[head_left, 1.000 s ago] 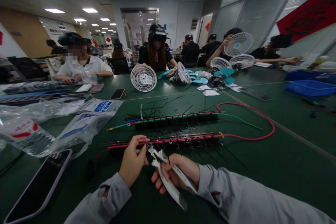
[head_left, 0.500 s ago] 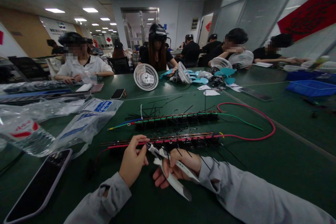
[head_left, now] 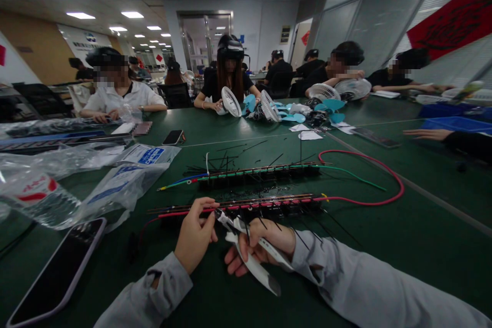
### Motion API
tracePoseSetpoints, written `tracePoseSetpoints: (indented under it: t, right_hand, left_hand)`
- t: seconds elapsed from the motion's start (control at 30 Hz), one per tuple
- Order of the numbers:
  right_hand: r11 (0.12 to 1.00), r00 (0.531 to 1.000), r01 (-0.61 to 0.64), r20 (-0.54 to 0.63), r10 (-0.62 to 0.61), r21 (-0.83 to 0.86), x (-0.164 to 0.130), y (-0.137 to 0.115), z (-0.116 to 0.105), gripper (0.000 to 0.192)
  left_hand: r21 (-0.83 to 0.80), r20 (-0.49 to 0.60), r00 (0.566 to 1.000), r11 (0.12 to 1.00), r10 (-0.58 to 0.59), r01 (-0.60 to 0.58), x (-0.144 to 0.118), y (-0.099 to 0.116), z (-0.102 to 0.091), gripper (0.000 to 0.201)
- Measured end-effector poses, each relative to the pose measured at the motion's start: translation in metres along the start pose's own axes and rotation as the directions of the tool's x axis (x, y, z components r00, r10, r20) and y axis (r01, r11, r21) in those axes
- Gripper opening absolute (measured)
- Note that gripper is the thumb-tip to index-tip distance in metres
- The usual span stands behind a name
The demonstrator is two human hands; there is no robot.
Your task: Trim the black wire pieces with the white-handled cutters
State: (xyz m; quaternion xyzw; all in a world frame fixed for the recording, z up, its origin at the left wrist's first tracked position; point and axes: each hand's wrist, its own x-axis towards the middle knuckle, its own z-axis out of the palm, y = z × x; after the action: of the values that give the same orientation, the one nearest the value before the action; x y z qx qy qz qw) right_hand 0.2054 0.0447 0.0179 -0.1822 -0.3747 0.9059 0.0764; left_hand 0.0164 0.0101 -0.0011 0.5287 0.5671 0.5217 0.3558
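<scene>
White-handled cutting pliers (head_left: 257,256) lie in my right hand (head_left: 265,241), whose fingers are wrapped round the grips. Their jaws reach the left end of the near black strip (head_left: 284,207), along which a red cable (head_left: 179,212) runs. Black cable-tie tails stick out from this strip towards me, some crossing in front of my right hand and sleeve. My left hand (head_left: 198,233) is closed at the red cable, thumb and fingertips right beside the plier jaws. What those fingertips pinch is hidden. Behind lies a second black strip (head_left: 261,174) with green and blue wires.
Loose black cable ties (head_left: 221,159) lie beyond the far strip. At left are a phone (head_left: 57,271), a water bottle (head_left: 38,195) and plastic bags (head_left: 130,179). Across the table, people sit among white fan grilles (head_left: 231,101). A co-worker's hand (head_left: 430,134) rests near blue trays (head_left: 461,124).
The person opposite has tilted a fan grille sideways and shifted it right. A co-worker's hand and dark sleeve have come in at the right. My hands and the pliers have hardly moved.
</scene>
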Motion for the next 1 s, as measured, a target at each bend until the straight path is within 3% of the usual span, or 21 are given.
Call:
tracePoseSetpoints:
  t: [0.7,1.0]
  right_hand:
    - [0.998,1.000,-0.017,0.005,0.017,-0.065,-0.0028,-0.0028,0.0032,0.028]
    - [1.000,1.000,-0.008,-0.004,0.008,-0.003,-0.0024,-0.0003,-0.0001,0.033]
  left_hand:
    - [-0.031,0.000,1.000,1.000,-0.007,0.007,0.0005,-0.0013,0.0004,0.026]
    - [-0.028,-0.011,1.000,1.000,-0.008,0.008,0.0007,-0.0009,0.0009,0.026]
